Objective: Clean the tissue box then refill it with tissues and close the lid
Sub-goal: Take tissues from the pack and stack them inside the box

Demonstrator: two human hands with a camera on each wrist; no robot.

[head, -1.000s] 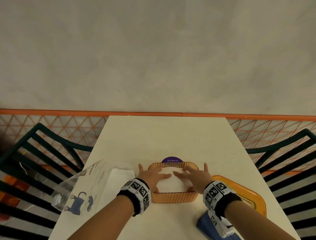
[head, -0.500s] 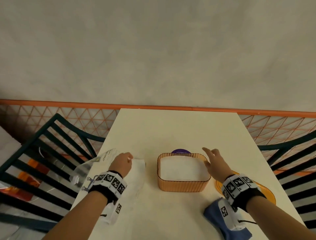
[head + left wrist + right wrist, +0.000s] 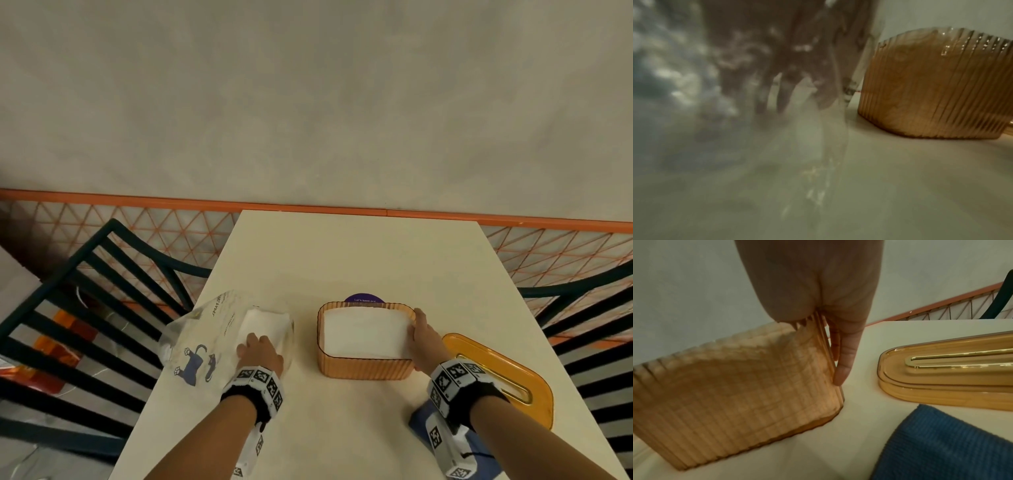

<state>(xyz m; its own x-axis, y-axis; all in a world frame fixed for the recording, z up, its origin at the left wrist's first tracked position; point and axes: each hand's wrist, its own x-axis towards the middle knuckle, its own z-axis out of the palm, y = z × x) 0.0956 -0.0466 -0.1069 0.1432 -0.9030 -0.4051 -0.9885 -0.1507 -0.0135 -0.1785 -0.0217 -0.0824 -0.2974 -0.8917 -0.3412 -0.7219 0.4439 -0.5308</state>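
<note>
The ribbed orange tissue box [image 3: 364,365] [image 3: 735,386] [image 3: 931,91] stands open at mid-table, filled with white tissues [image 3: 364,330]. My right hand [image 3: 423,334] [image 3: 844,337] grips its right wall, thumb inside and fingers straight down the outside. Its orange lid [image 3: 503,377] [image 3: 941,374] lies flat to the right. My left hand [image 3: 260,349] [image 3: 789,91] curls its fingers over a white tissue stack [image 3: 260,320] in the clear plastic bag [image 3: 202,342] left of the box. The left wrist view is blurred by the plastic.
A blue cloth [image 3: 479,445] [image 3: 941,443] lies at the near right under my right forearm. A purple sticker [image 3: 364,298] sits behind the box. Dark slatted chairs [image 3: 85,308] flank the table [image 3: 359,257], with a wall beyond.
Both hands left the tissues they were pressing in the box. The left went to the bag and drew back along it. The right swung out, then took hold of the box's right wall.
</note>
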